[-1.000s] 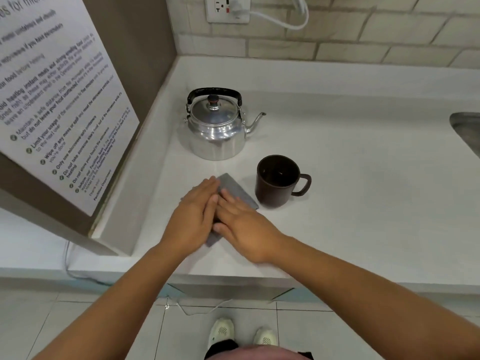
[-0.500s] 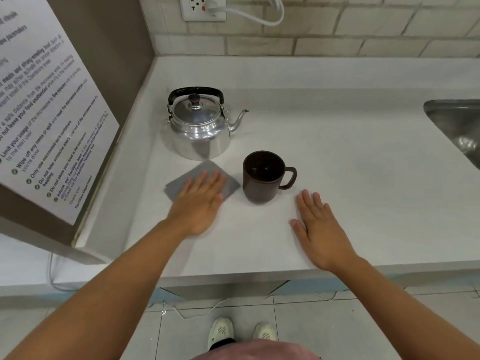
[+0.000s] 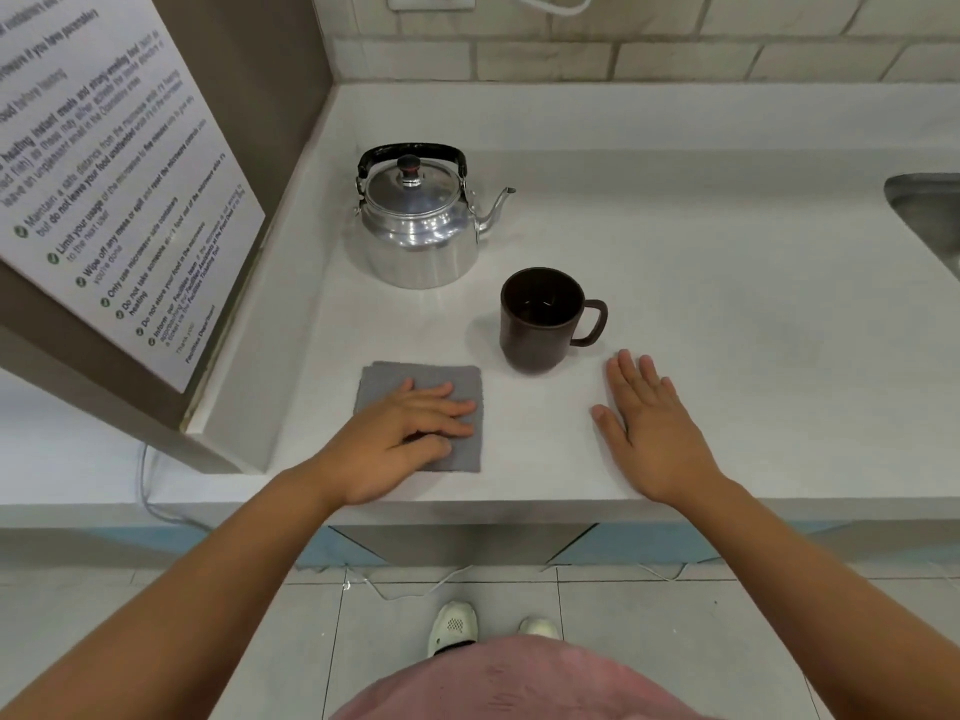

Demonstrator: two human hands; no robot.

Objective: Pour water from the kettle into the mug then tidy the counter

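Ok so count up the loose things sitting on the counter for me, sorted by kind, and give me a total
Kettle: 1
Mug: 1
Cloth: 1
Total: 3, all on the counter. The left hand lies on the cloth.

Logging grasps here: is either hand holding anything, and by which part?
Nothing is gripped. The left hand lies flat on the cloth; the right hand rests open on the counter.
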